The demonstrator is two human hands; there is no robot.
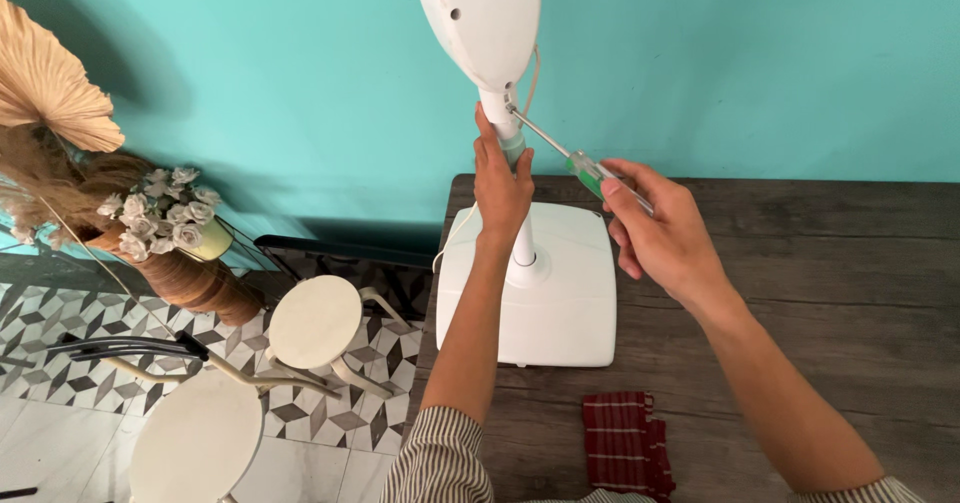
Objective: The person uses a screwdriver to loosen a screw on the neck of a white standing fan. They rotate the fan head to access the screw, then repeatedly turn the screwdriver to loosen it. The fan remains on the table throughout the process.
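Cloth (625, 443): red, folded, at near table (800, 253) edge; spare
Left hand (500, 185): wrapped round fan pole (522, 243), likely steadying it
Right hand (662, 233): closed on screwdriver (575, 161); tip at the pole's top joint under fan head (480, 13)
Base (530, 288): at table's left edge
Room: bare tabletop on right; stools (315, 321) on floor at left

Bright, even daylight fills the scene. Soft shadows fall on the turquoise wall (250, 83) left of the table (850, 263), behind the dried plants (50, 73). Focus is sharp, with no glare and slight wide-angle stretching at the edges.
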